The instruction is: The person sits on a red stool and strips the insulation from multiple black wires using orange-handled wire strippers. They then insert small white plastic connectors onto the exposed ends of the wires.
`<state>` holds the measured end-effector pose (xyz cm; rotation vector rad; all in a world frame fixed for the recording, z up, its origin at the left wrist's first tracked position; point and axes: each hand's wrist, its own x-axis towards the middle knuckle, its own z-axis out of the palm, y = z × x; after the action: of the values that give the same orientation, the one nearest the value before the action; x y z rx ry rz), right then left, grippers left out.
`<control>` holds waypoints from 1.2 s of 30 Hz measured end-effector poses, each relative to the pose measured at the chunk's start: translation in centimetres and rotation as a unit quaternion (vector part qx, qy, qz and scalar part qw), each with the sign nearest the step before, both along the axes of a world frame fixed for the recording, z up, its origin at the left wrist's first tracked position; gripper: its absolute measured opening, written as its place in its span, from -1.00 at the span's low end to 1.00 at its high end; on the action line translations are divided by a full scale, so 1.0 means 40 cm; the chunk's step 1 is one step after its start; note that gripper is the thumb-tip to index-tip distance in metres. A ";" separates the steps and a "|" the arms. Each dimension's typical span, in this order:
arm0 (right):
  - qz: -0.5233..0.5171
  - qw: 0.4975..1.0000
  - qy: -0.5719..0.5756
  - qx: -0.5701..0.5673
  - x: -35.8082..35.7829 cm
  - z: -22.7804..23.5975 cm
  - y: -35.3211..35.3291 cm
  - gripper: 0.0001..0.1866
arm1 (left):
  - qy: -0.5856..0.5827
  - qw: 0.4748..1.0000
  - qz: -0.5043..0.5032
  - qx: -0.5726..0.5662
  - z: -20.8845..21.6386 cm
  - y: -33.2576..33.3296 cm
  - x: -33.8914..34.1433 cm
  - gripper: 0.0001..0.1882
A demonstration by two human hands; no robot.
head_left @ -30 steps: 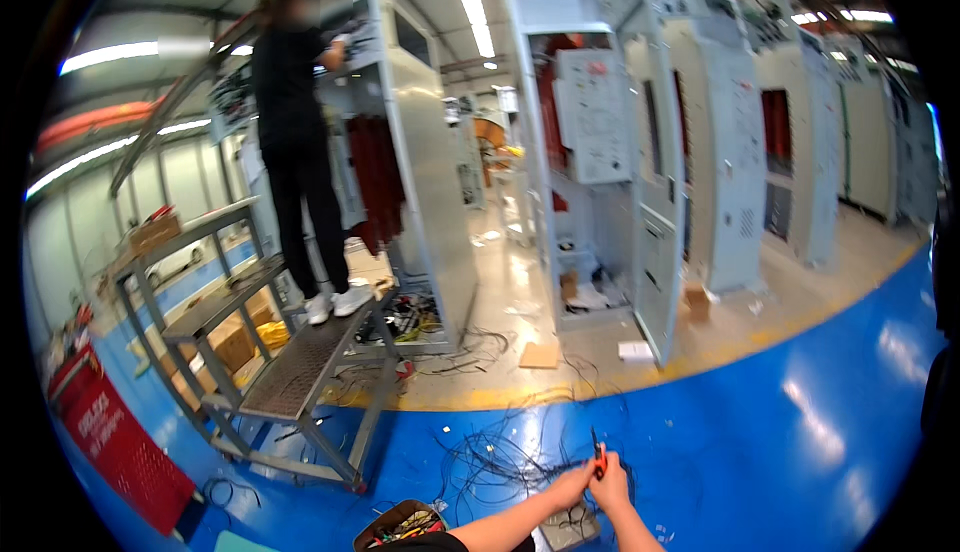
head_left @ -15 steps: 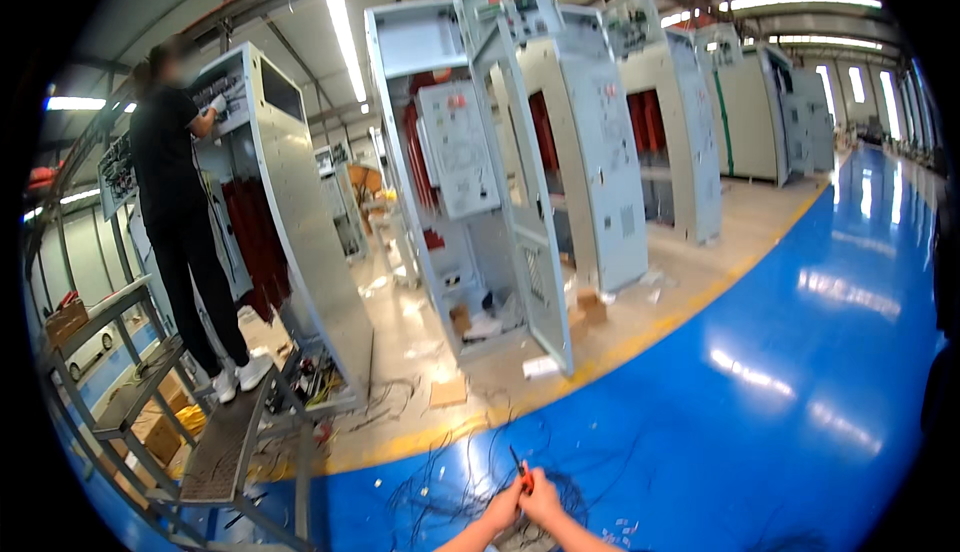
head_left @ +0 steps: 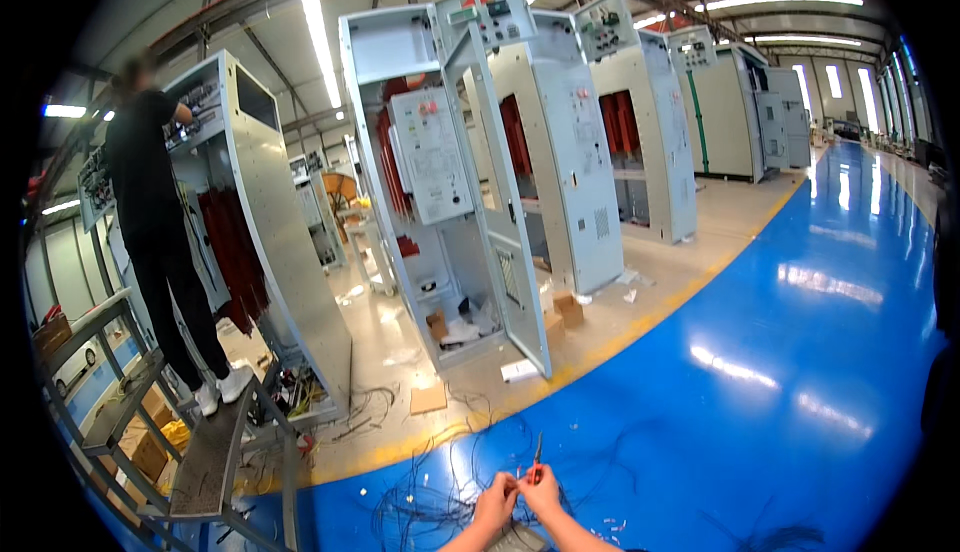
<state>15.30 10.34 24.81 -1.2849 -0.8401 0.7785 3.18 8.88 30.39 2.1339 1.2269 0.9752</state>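
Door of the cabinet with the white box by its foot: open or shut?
Open: the door stands swung outward, exposing the cabinet interior.

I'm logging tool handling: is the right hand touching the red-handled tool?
Touching. The head view shows the right hand closed around the lower end of the red-handled tool, whose tip points up.

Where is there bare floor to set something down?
Free: blue floor well right of the right hand, between the yellow line and the dark wires at lower right. Crowded: around the left hand, with tangled black wires.
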 end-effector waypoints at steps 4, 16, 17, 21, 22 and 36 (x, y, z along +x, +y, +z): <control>0.000 0.999 0.024 0.046 0.002 -0.025 0.022 -0.64 | -0.142 0.988 -0.041 -0.038 -0.047 0.045 0.008 -0.91; 0.033 0.975 0.212 -0.059 0.072 0.142 -0.044 -0.64 | -0.138 0.955 -0.169 -0.203 -0.060 0.149 0.030 -0.83; 0.029 0.973 0.221 -0.055 0.075 0.141 -0.042 -0.65 | -0.120 0.960 -0.161 -0.195 -0.061 0.148 0.028 -0.83; 0.023 0.971 0.232 -0.051 0.101 0.165 -0.047 -0.67 | -0.006 0.970 -0.134 -0.202 -0.014 0.130 0.024 -0.84; 0.024 0.970 0.236 -0.053 0.102 0.168 -0.046 -0.67 | 0.011 0.969 -0.129 -0.208 -0.014 0.132 0.016 -0.83; 0.036 0.980 0.178 -0.082 0.119 0.156 -0.050 -0.73 | -0.024 0.928 -0.209 -0.307 0.000 0.142 0.040 -0.78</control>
<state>20.06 8.34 31.04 -1.2143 -0.5429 1.1173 4.79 14.56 30.40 1.7406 0.8450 0.3811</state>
